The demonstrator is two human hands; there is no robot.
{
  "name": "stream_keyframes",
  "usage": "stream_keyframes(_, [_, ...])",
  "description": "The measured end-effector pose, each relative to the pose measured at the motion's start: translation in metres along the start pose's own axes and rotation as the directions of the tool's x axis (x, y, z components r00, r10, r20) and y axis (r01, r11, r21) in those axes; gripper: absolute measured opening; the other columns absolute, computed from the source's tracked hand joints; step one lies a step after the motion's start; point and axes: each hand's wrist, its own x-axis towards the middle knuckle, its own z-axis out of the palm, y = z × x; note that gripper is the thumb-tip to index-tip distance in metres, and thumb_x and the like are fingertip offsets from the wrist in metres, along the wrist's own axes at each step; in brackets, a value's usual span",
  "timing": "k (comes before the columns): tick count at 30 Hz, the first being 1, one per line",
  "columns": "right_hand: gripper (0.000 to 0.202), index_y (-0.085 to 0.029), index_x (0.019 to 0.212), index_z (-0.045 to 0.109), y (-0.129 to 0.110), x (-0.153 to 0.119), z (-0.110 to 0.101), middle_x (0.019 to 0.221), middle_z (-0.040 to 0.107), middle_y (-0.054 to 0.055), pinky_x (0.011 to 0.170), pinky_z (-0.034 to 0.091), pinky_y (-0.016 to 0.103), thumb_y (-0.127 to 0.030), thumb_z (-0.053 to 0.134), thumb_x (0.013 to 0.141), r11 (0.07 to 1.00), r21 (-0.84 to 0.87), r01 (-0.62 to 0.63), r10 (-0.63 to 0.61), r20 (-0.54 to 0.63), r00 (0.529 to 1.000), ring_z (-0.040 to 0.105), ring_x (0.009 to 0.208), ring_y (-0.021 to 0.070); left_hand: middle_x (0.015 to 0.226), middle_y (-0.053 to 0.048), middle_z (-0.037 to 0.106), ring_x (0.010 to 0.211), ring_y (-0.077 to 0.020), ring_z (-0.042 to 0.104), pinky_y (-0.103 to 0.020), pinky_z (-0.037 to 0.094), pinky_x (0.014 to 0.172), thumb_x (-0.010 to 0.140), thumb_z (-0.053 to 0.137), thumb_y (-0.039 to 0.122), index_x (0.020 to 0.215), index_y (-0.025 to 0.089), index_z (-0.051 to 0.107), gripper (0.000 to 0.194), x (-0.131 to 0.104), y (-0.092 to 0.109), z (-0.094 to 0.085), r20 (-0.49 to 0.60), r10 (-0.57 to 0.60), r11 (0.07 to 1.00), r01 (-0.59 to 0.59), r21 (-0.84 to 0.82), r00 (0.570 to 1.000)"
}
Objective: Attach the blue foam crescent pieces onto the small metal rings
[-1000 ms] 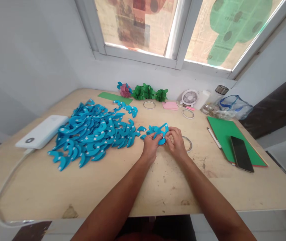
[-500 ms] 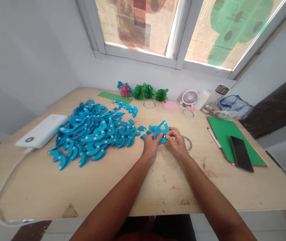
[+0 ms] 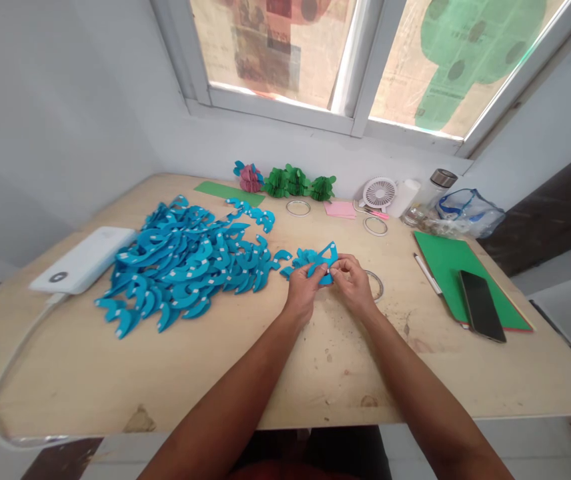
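Between my two hands, a little above the table, is a blue paper piece with small white squares on it. My left hand is closed, pinching its left side. My right hand pinches the right edge, finger and thumb near a white square. Just behind the left fingers lies a small cluster of blue folded paper, partly hidden. One curved blue strip rests beside it. Further left spreads a large heap of curved blue paper pieces, many bearing white squares.
A tape roll lies by my right hand. Green folded paper shapes, pink paper, a small fan and a bottle stand along the back. At right, a phone lies on green sheets; a power bank sits left.
The held blue paper piece has tilted slightly, its opening looking narrower. Both hands stay in nearly the same place with the same pinch.
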Motion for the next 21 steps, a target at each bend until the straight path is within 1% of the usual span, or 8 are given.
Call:
stream_keyframes(4, [0.011, -0.021, 0.072, 0.058, 0.0014, -0.0001, -0.0005, 0.099, 0.060, 0.007, 0.086, 0.041, 0.037, -0.029, 0.054, 0.078, 1.000, -0.020, -0.022, 0.021, -0.038, 0.999, 0.055, 0.097, 0.0209, 0.066, -0.003, 0.064, 0.062, -0.0120, 0.058, -0.026, 0.052, 0.060, 0.055, 0.077, 0.035, 0.072, 0.011, 0.067, 0.031, 0.0000, 0.0001, 0.0004, -0.012, -0.002, 1.000, 0.002, 0.001, 1.000])
stream_keyframes(8, [0.010, -0.021, 0.072, 0.058, 0.0004, 0.0000, -0.0001, 0.097, 0.061, 0.007, 0.085, 0.041, 0.037, -0.028, 0.054, 0.077, 0.999, -0.021, -0.036, 0.034, -0.052, 0.998, 0.055, 0.096, 0.0207, 0.066, -0.003, 0.064, 0.061, -0.0121, 0.058, -0.026, 0.052, 0.059, 0.054, 0.077, 0.035, 0.073, 0.011, 0.067, 0.032, 0.0005, -0.0003, 0.0005, -0.026, -0.005, 1.000, 0.006, 0.001, 1.000])
stream_keyframes(14, [0.011, -0.020, 0.071, 0.057, -0.0011, -0.0009, 0.0014, 0.096, 0.061, 0.008, 0.084, 0.042, 0.037, -0.029, 0.053, 0.077, 0.998, -0.004, -0.058, 0.058, -0.068, 0.996, 0.055, 0.096, 0.0209, 0.066, -0.002, 0.064, 0.061, -0.0116, 0.057, -0.026, 0.052, 0.061, 0.055, 0.077, 0.034, 0.073, 0.012, 0.067, 0.030, 0.0004, 0.0003, 0.0002, -0.006, -0.006, 1.000, 0.006, -0.012, 1.000])
stream_keyframes(21, [0.011, -0.020, 0.072, 0.057, 0.0005, -0.0012, 0.0028, 0.097, 0.061, 0.007, 0.082, 0.044, 0.036, -0.029, 0.053, 0.076, 0.996, 0.022, -0.084, 0.086, -0.070, 0.994, 0.056, 0.093, 0.0203, 0.063, -0.002, 0.062, 0.059, -0.0109, 0.056, -0.025, 0.051, 0.058, 0.053, 0.078, 0.034, 0.069, 0.011, 0.066, 0.031, 0.0001, 0.0016, 0.0015, -0.038, -0.033, 0.999, 0.033, -0.003, 0.999])
